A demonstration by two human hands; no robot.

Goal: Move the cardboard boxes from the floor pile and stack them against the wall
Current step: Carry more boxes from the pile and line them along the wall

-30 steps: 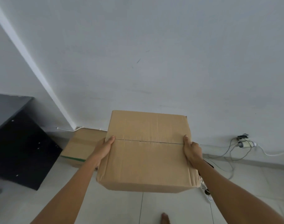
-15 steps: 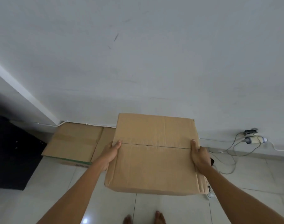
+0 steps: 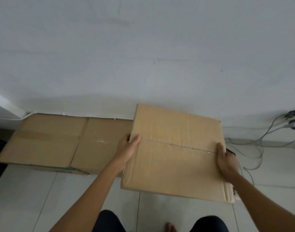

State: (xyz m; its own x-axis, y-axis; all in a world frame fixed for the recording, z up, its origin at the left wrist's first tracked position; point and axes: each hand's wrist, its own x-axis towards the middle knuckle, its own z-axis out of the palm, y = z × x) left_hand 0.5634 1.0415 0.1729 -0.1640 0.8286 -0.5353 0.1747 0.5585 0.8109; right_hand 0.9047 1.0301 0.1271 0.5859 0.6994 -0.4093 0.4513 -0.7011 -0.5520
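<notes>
Holding the cardboard box point(image 3: 175, 153) up in the air: left hand point(image 3: 129, 149) curled round its left edge, right hand point(image 3: 226, 160) curled round its right edge (thumbs on top). Down to the left, touching the far wall point(image 3: 143, 56), two floor boxes point(image 3: 42, 139) side by side. Probably needs a swing left, then a gentle drop on top.

Single head view, downward, facing wall point(image 3: 143, 56)

Both hands, left hand point(image 3: 128, 149) and right hand point(image 3: 227, 162), hold a cardboard box point(image 3: 174, 153) near the wall point(image 3: 143, 56).
</notes>
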